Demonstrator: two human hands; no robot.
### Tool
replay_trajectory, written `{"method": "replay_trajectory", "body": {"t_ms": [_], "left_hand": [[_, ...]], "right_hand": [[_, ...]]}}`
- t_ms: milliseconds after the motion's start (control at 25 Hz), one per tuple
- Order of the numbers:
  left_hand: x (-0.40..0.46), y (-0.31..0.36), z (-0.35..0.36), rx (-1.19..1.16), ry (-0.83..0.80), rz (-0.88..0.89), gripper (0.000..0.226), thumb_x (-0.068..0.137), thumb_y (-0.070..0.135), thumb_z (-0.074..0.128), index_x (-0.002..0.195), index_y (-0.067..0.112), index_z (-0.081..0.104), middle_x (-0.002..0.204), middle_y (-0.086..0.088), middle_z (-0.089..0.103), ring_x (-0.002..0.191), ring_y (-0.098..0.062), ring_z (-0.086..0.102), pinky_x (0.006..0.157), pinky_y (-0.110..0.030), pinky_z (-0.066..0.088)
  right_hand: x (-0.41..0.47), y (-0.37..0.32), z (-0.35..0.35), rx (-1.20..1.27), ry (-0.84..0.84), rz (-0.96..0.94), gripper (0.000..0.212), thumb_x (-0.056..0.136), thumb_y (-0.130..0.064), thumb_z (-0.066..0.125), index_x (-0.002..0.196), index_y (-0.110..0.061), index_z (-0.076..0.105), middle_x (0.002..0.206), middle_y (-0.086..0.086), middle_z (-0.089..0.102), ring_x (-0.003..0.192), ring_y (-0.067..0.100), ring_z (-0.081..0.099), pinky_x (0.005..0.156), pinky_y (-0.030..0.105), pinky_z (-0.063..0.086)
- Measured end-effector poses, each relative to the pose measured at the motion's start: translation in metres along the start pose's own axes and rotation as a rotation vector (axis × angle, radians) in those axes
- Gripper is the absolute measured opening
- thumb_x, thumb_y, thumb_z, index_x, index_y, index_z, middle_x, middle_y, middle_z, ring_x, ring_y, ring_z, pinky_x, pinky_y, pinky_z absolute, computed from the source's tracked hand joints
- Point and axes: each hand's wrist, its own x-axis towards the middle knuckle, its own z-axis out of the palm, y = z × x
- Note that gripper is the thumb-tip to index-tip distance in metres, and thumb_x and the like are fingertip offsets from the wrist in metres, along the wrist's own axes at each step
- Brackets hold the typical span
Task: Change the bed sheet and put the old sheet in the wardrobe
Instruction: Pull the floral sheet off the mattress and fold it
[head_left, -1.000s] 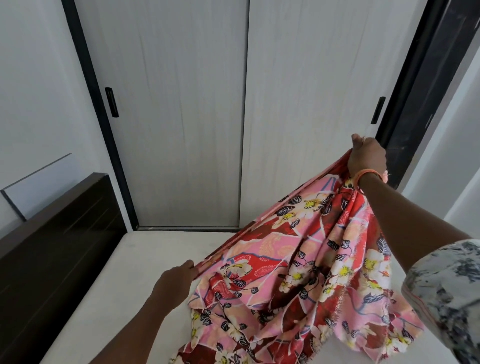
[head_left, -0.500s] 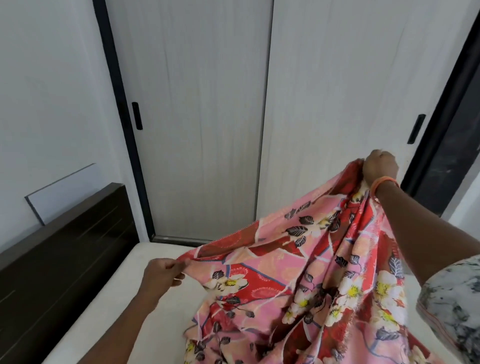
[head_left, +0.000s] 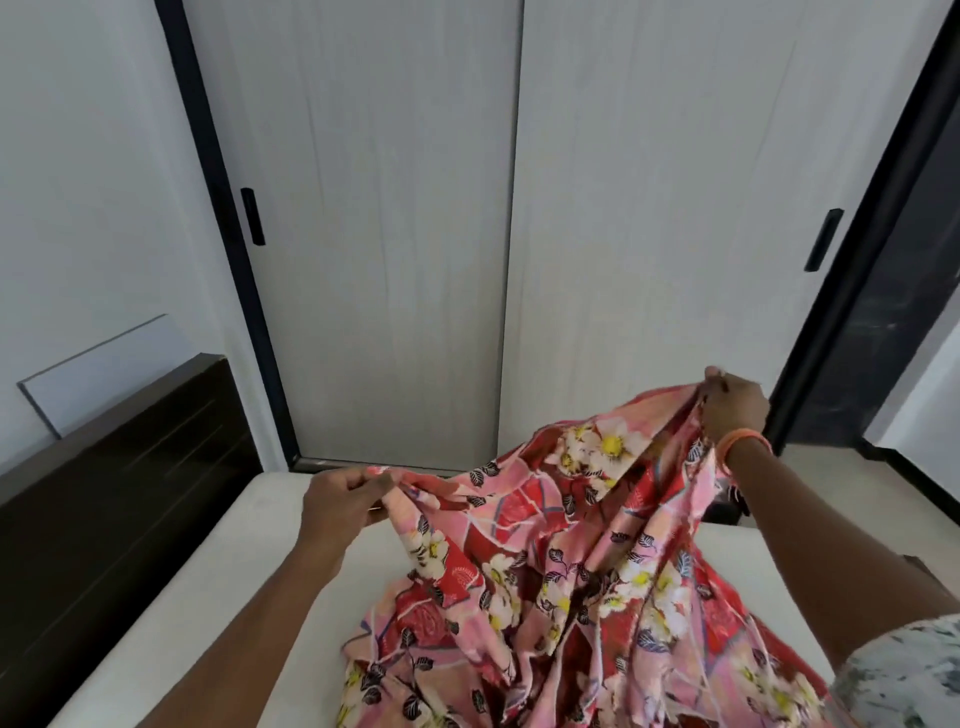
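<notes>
A gathered edge of the pink and red floral cotton bed sheet (head_left: 561, 561) is pinched between the thumb and curled fingers of the left hand (head_left: 340, 501), at about nine o'clock from the middle of the cloth. Another bunched stretch of the same edge is gripped in the closed fingers of the right hand (head_left: 735, 408), raised higher, at about two o'clock from the middle of the cloth. An orange band (head_left: 743, 441) is worn on the right wrist, and a grey and white patterned sleeve (head_left: 909, 675) is seen at the five o'clock corner of the view.

Between the two hands the sheet's upper edge is stretched in a slack line rising to the right. From it the cloth hangs in deep folds and is heaped on the bare cream-white mattress (head_left: 249, 597), toward six o'clock.

A dark brown wooden headboard (head_left: 104, 509) is set along the mattress at nine o'clock, against a white wall (head_left: 78, 208). At twelve o'clock, just beyond the far end of the mattress, the pale wood-grain sliding wardrobe doors (head_left: 363, 234) are seen closed within a black frame, each fitted with a slim black handle (head_left: 253, 216).
</notes>
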Motion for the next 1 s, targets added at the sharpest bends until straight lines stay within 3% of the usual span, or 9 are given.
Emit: {"method": "replay_trajectory", "body": {"t_ms": [120,200,280,400,520,600,720,800,1000], "left_hand": [[-0.018,0.007,0.034,-0.035,-0.135,-0.011,0.023,0.085,0.012,0.075,0.072,-0.006,0.071,0.078,-0.019,0.074,0.080,-0.030,0.074,0.076,-0.040,0.061],[-0.028,0.007,0.055,-0.032,-0.192,-0.016,0.022,0.086,0.013,0.074,0.071,-0.004,0.073,0.076,-0.017,0.074,0.078,-0.028,0.075,0.078,-0.040,0.061],[-0.035,0.007,0.073,-0.026,-0.215,-0.016,0.020,0.086,0.018,0.074,0.074,0.002,0.076,0.077,-0.014,0.075,0.080,-0.030,0.075,0.080,-0.042,0.061],[-0.047,0.011,0.091,0.042,-0.304,0.071,0.024,0.088,0.026,0.072,0.069,0.012,0.077,0.071,-0.009,0.075,0.075,-0.029,0.073,0.084,-0.043,0.059],[-0.069,0.015,0.103,0.042,-0.414,0.141,0.028,0.091,0.024,0.069,0.068,0.009,0.074,0.066,-0.014,0.071,0.067,-0.032,0.068,0.081,-0.043,0.058],[-0.081,0.014,0.112,0.019,-0.470,0.148,0.024,0.091,0.022,0.068,0.072,0.011,0.075,0.067,-0.016,0.071,0.063,-0.033,0.066,0.075,-0.047,0.058],[-0.093,0.012,0.121,0.008,-0.553,0.133,0.013,0.093,0.013,0.065,0.091,0.009,0.078,0.079,-0.011,0.074,0.072,-0.021,0.073,0.068,-0.034,0.061],[-0.099,0.011,0.123,-0.005,-0.582,0.110,0.014,0.093,0.008,0.064,0.101,0.004,0.076,0.086,-0.009,0.076,0.079,-0.015,0.074,0.069,-0.023,0.059],[-0.100,0.013,0.125,-0.046,-0.568,0.037,0.015,0.087,0.016,0.074,0.101,0.014,0.071,0.088,-0.003,0.077,0.082,-0.018,0.075,0.079,-0.039,0.061]], "right_hand": [[-0.021,0.017,0.005,0.070,-0.018,0.035,0.050,0.096,-0.034,0.049,0.058,-0.003,0.045,0.058,0.015,0.045,0.070,0.027,0.048,0.061,0.030,0.027],[-0.034,0.027,0.011,0.117,0.021,0.023,0.055,0.100,-0.033,0.045,0.054,-0.003,0.042,0.052,0.012,0.043,0.064,0.028,0.045,0.060,0.034,0.032],[-0.050,0.028,0.015,0.103,0.069,-0.068,0.056,0.098,-0.037,0.043,0.060,0.003,0.050,0.053,0.015,0.049,0.059,0.032,0.048,0.064,0.040,0.044],[-0.096,0.013,0.015,0.231,0.044,-0.118,0.044,0.102,-0.034,0.043,0.090,-0.002,0.071,0.057,-0.001,0.053,0.059,0.015,0.051,0.071,0.036,0.045],[-0.160,0.001,0.023,0.431,-0.068,-0.052,0.044,0.103,-0.040,0.039,0.115,-0.010,0.070,0.101,0.004,0.071,0.099,0.013,0.064,0.096,0.035,0.048],[-0.200,0.006,0.032,0.518,-0.196,0.031,0.044,0.103,-0.042,0.038,0.118,-0.014,0.068,0.118,0.005,0.068,0.112,0.017,0.061,0.098,0.037,0.048],[-0.244,0.010,0.046,0.602,-0.283,0.158,0.036,0.100,-0.041,0.042,0.111,-0.021,0.070,0.103,0.011,0.073,0.093,0.029,0.069,0.076,0.043,0.056],[-0.242,0.011,0.046,0.580,-0.251,0.151,0.035,0.101,-0.040,0.042,0.110,-0.020,0.069,0.096,0.011,0.074,0.093,0.030,0.071,0.083,0.049,0.057],[-0.210,-0.007,0.038,0.537,-0.172,0.026,0.038,0.102,-0.040,0.040,0.118,-0.017,0.066,0.104,0.004,0.074,0.102,0.013,0.069,0.095,0.041,0.053]]}}
